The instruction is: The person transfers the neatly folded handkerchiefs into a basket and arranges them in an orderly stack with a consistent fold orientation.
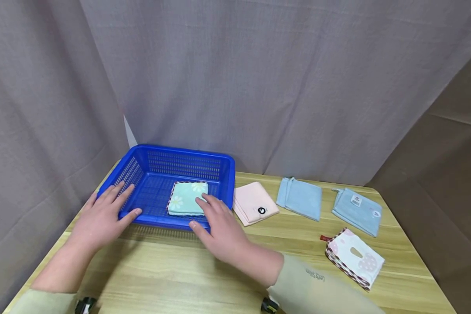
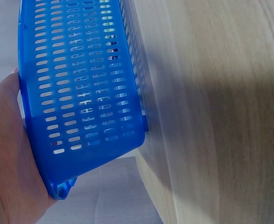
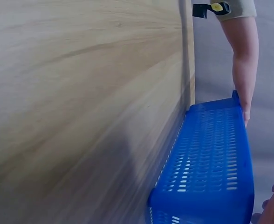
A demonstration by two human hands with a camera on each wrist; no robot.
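From my feed, the right hand (image 1: 223,231) reaches over the near right corner of the blue plastic slotted basket (image 1: 155,192), thumb over its near rim, fingers spread and loosely extended, gripping nothing that I can make out. The left hand (image 1: 104,213) lies across the basket's left rim near its front corner, fingers splayed and nearly straight; in the left wrist view its palm side meets the rim, and I see no curled hold.

Inside the basket, toward its right front, lies a mint-green square folded cloth with white flowers and a checked edge (image 1: 186,200). The relation I watch is this: that cloth sits forward and left of the right hand, which is clearly the nearer one, its fingertips overlapping the cloth's right side from above. Whether they touch, I cannot tell. The basket's long axis runs left to right across the person's front, with one hand near each front corner.

Just beside the basket's right end is a pale pink folded cloth with a round black mark (image 1: 253,200). Farther right of the basket come a plain light-blue folded cloth (image 1: 304,198), then a light-blue folded cloth with a white label (image 1: 357,211); nearer the person, also right of the basket, rests a white folded cloth with pink patches (image 1: 357,257).
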